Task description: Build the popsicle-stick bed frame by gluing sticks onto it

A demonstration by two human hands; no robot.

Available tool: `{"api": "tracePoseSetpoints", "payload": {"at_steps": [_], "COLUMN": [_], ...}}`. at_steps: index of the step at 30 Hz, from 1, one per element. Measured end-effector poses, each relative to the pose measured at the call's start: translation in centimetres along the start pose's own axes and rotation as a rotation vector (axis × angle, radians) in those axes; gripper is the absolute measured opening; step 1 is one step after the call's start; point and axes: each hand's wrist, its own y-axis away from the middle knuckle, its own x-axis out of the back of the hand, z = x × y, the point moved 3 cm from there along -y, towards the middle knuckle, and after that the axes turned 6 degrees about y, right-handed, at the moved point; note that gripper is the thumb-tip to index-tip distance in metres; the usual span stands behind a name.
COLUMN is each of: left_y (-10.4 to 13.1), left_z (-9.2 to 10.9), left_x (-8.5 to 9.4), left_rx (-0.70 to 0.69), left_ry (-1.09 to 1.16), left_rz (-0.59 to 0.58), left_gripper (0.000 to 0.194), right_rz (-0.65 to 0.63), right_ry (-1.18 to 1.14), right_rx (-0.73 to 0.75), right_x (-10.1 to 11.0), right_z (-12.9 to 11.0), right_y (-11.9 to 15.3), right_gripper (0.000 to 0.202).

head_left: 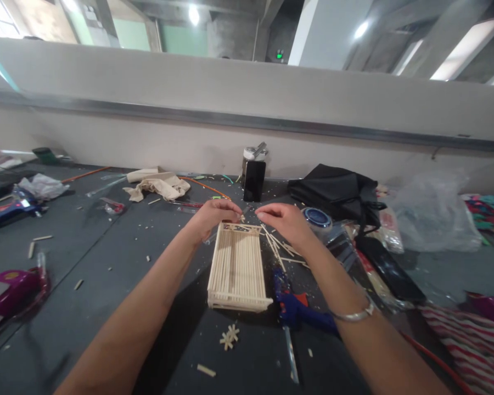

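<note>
My left hand point(214, 217) is at the far left corner of a shallow tray made of pale wooden sticks point(241, 263). Its thumb and fingers pinch a small wooden stick piece, whose exact shape is too small to make out. Opposite it, just past the far right corner, my right hand point(286, 219) has thumb and fingertips drawn together; whatever they hold is hidden. A gap separates the two sets of fingertips. In front of the tray lies a star-shaped cluster of short sticks point(229, 337). A blue glue gun point(292, 308) with a clear glue stick rests at its right.
Loose sticks point(278, 247) lie right of the tray. A phone point(254, 181) stands upright behind it. Rightward are a black bag point(333, 189), a round blue-lidded container point(316, 218), another phone point(389, 269) and a plastic bag point(434, 214). A magenta glue gun point(12, 293) lies left, beige cloth point(160, 185) behind.
</note>
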Motion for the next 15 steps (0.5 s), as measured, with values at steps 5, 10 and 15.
{"api": "tracePoseSetpoints", "payload": {"at_steps": [5, 10, 15], "left_y": [-0.1, -0.2, -0.3], "left_z": [-0.1, -0.2, -0.1], "left_x": [-0.1, 0.0, 0.3], "left_rx": [0.003, 0.008, 0.008], "left_ry": [-0.006, -0.019, 0.081], "left_rz": [0.017, -0.004, -0.039], "left_gripper": [0.012, 0.011, 0.013], "right_rz": [-0.192, -0.228, -0.126], "right_ry": [-0.075, -0.049, -0.027], "right_rx": [-0.054, -0.033, 0.038], "right_x": [-1.3, -2.1, -1.8], "right_z": [-0.5, -0.3, -0.6], "right_y": [-1.6, -2.5, -2.1], "right_gripper": [0.021, 0.015, 0.01]}}
